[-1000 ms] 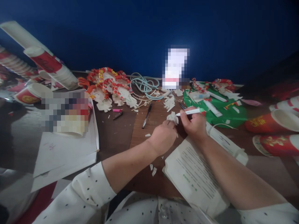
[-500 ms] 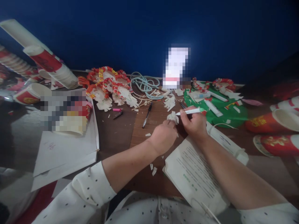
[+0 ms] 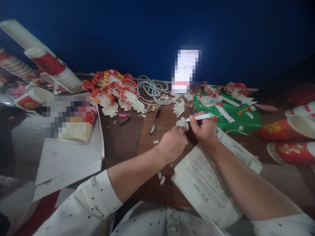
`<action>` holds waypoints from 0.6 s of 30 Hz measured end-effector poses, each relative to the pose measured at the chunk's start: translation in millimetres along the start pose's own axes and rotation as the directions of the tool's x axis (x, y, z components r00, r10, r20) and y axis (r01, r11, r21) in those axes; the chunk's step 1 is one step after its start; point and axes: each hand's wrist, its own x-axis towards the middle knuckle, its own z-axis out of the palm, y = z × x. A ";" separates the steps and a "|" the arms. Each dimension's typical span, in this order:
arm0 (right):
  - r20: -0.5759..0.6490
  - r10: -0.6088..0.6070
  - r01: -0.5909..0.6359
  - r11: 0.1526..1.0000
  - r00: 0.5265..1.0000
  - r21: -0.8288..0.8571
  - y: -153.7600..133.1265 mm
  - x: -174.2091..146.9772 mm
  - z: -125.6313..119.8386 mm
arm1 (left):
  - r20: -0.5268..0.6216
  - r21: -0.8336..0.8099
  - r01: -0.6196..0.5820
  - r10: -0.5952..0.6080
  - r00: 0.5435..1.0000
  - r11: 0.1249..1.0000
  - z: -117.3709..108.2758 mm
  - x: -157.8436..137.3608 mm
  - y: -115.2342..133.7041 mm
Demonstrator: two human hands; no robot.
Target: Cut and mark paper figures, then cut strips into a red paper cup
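Note:
My left hand (image 3: 173, 144) is closed on the lower edge of a small white paper cutout (image 3: 182, 123) on the brown table (image 3: 128, 144). In my right hand (image 3: 203, 129) is a white glue tube or marker (image 3: 200, 117) with a green end, held between thumb and fingers. Its pointed tip meets or nearly meets the cutout's right side. A black pen (image 3: 155, 121) lies to the left of the cutout. Just beyond it is another white paper cutout (image 3: 179, 108). My left fingertips are partly hidden.
Red-and-white paper crafts (image 3: 115, 90) and a coiled pale blue cord (image 3: 155, 90) lie at the back. A lit phone (image 3: 184, 70) leans against the blue wall. Right are a green disc (image 3: 246, 123) and red paper cups (image 3: 295, 153); a printed booklet (image 3: 204, 186) lies near my right forearm.

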 end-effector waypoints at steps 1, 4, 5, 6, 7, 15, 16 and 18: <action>0.000 0.000 0.000 1.000 1.000 -0.002 0.0 0.0 -0.1 | 0.002 0.002 0.000 0.000 1.000 1.000 -0.1 0.1 0.0; 0.012 0.005 -0.005 1.000 1.000 -0.006 -0.6 0.1 -0.8 | 0.011 0.001 0.010 -0.010 1.000 1.000 -0.7 0.3 0.2; 0.015 0.007 -0.007 1.000 1.000 -0.005 -1.1 0.2 -1.1 | 0.014 -0.001 0.012 -0.012 1.000 1.000 -0.8 0.3 0.3; 0.017 0.008 -0.008 1.000 1.000 -0.003 -1.5 0.2 -1.3 | 0.015 -0.003 0.013 -0.013 1.000 1.000 -0.7 0.2 0.4; 0.019 0.008 -0.008 1.000 1.000 0.000 -1.8 0.3 -1.6 | 0.013 -0.004 0.012 -0.012 1.000 1.000 -0.6 0.2 0.5; 0.012 0.013 -0.013 1.000 1.000 0.002 -1.1 0.0 -1.1 | 0.010 -0.011 0.018 -0.018 1.000 1.000 -0.6 0.1 0.4; 0.014 0.014 -0.014 1.000 1.000 -0.001 -1.0 0.0 -1.0 | 0.013 -0.007 0.016 -0.016 1.000 1.000 -1.0 0.1 0.6; 0.014 0.010 -0.010 1.000 1.000 -0.002 -1.1 0.0 -1.1 | 0.018 -0.004 0.018 -0.018 1.000 1.000 -1.8 0.1 1.0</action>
